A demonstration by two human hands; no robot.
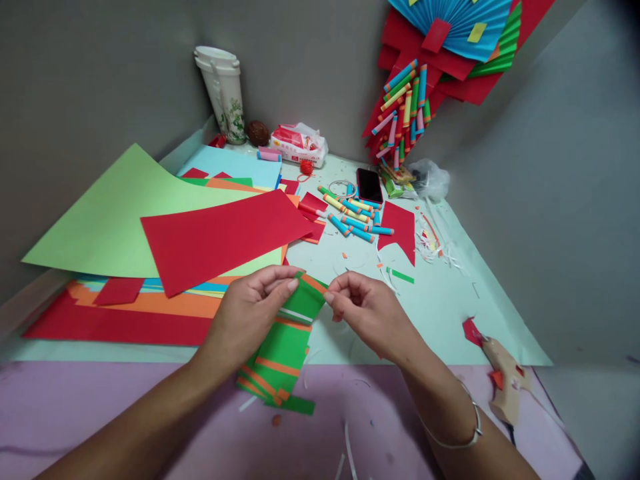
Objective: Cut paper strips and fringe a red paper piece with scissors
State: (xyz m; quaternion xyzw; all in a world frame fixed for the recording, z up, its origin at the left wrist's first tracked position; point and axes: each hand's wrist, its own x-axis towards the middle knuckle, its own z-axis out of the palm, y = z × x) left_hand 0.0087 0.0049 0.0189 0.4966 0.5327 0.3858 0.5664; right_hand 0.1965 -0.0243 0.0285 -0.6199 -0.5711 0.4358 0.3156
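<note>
My left hand [253, 303] pinches the upper left corner of a green paper piece [306, 300] with an orange strip along its top and a white strip near its bottom edge. At the piece's right corner, the fingertips of my right hand [360, 303] are pressed together on it. Below lie several more green paper pieces with orange strips [283, 353], loosely overlapping near the table's front. A narrow green offcut [295, 405] lies under them. The fingers of my left hand partly hide the held piece.
Large red [225, 240] and light green sheets [110, 220] cover the left side. Rolled paper tubes [357, 217] lie mid-table by a phone [369, 185]. A hot glue gun [507, 380] rests at right. A white cup [223, 93] and a colourful paper decoration [425, 73] stand behind.
</note>
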